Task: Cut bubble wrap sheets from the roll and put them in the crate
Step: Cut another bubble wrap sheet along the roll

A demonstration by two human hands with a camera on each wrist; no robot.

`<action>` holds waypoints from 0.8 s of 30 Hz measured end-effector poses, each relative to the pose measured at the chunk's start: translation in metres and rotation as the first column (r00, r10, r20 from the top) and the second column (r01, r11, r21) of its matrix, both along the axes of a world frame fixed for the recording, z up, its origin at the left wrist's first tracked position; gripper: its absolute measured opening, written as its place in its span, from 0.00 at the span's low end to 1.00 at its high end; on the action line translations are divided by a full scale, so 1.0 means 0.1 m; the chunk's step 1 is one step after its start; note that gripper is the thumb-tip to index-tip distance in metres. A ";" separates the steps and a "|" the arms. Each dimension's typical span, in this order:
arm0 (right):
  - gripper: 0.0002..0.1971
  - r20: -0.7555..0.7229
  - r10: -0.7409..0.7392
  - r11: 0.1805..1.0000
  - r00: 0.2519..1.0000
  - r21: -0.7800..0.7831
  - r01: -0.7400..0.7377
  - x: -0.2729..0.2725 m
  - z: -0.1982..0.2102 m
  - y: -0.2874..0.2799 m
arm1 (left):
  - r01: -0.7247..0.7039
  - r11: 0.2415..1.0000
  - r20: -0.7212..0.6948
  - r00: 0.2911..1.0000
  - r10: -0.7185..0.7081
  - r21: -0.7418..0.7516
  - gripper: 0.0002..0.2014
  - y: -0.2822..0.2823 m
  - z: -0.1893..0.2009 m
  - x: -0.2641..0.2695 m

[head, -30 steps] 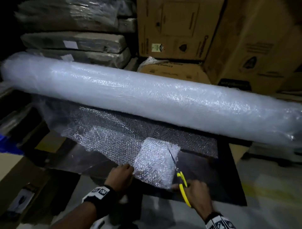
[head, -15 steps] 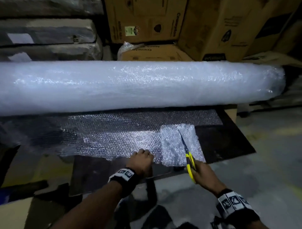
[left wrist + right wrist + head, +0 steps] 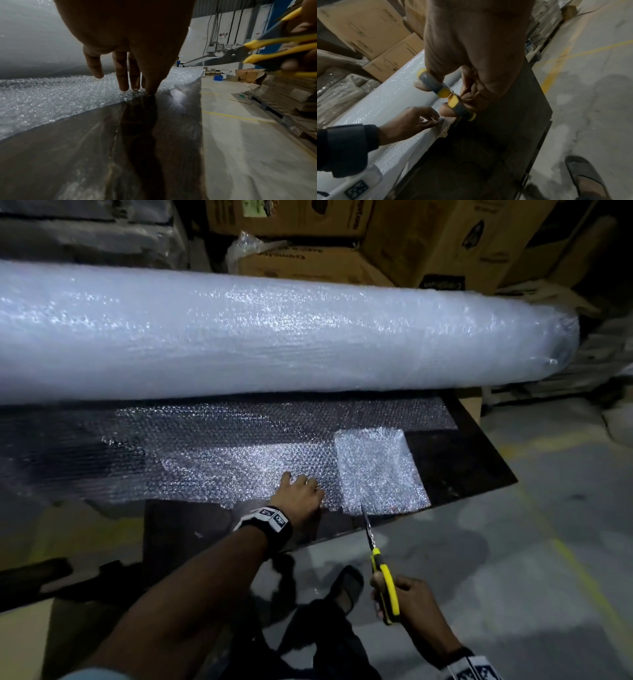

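- Clear bubble wrap runs off the big white roll (image 3: 274,337), which lies along the far edge of the dark board (image 3: 479,467); the unrolled sheet (image 3: 222,450) is spread flat over the board toward its near edge.
- A folded, brighter flap of wrap (image 3: 376,470) lies at the sheet's right end, near the board's near right corner.
- The left hand (image 3: 301,494) rests on the sheet's near edge, fingers (image 3: 122,75) straight and slightly apart, tips pressing the wrap down against the board.
- The right hand (image 3: 407,604) is off the board, over the floor, with fingers curled round the yellow handles of the scissors (image 3: 380,563).
- The scissor blades point at the flap's near edge, the tip about touching it; in the left wrist view they look nearly together.
- Cardboard boxes (image 3: 428,237) are stacked behind the roll.
- Grey concrete floor (image 3: 548,542) with yellow lines lies to the right of the board.
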State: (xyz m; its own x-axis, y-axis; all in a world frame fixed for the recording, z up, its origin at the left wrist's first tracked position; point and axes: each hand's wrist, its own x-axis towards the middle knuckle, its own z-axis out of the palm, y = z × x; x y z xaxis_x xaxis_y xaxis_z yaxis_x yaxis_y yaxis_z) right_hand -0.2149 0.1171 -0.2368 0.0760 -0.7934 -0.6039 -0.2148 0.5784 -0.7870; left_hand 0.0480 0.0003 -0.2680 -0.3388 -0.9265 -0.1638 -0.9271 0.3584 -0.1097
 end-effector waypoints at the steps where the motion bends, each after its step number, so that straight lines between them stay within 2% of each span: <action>1: 0.32 0.037 -0.016 1.000 0.999 0.025 0.015 0.02 0.02 -0.01 | 0.008 1.000 0.013 1.000 -0.008 0.004 0.16 -0.01 -0.01 0.00; 8: 0.25 0.173 -0.079 0.991 0.982 0.124 0.058 0.10 -0.01 -0.03 | 0.020 0.999 0.070 0.997 -0.023 0.032 0.17 -0.10 0.05 -0.05; 14: 0.36 0.100 -0.014 0.977 0.995 0.211 -0.008 0.17 -0.08 -0.05 | -0.003 0.999 0.059 0.998 0.001 0.037 0.16 -0.12 0.04 -0.04; 19: 0.31 0.113 0.000 0.966 0.994 0.256 -0.029 0.31 -0.01 -0.12 | -0.027 0.999 -0.011 1.000 0.028 0.020 0.20 -0.11 0.11 -0.04; 24: 0.28 0.136 0.009 0.956 0.991 0.289 -0.048 0.43 0.00 -0.17 | -0.054 0.999 -0.031 0.998 0.053 -0.008 0.16 -0.13 0.18 -0.03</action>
State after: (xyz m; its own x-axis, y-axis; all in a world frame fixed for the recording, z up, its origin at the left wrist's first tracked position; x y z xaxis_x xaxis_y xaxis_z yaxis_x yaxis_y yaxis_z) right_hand -0.1722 0.0997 -0.2365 0.1902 -0.5815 -0.7910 -0.1402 0.7813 -0.6082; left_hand 0.0447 -0.0126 -0.2496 -0.2935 -0.9447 -0.1460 -0.9478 0.3075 -0.0841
